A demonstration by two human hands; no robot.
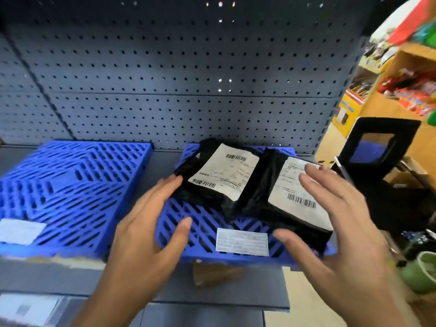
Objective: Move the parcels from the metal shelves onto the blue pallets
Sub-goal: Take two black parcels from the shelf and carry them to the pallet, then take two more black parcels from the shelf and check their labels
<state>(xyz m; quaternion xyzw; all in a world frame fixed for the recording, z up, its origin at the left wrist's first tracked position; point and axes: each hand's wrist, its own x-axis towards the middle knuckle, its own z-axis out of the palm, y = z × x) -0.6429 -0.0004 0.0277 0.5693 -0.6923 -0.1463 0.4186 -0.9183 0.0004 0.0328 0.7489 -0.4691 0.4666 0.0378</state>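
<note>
My left hand (151, 223) and right hand (330, 220) hover nearest, fingers spread, gripping nothing. Between them the left parcel (219, 173) and right parcel (290, 197) lie side by side on the blue pallet (200, 223). Blur hides any fingertip contact.

Dim and bluish across the perforated back panel (165, 67), darkest toward the top corners. Warmer at the far right, over the wooden shelving (401, 74). Pierced by bright pinpoints through a few panel holes. Washed pale on the white label (226, 171) of the left black parcel (204, 197), too soft there for reading print. Smeared by motion blur along the left hand (151, 223), the right hand (335, 220) and the front edge of the left blue pallet (70, 185). Bent by wide-angle distortion at the edges, most on the right. Out of focus around the green cup (422, 274).
</note>
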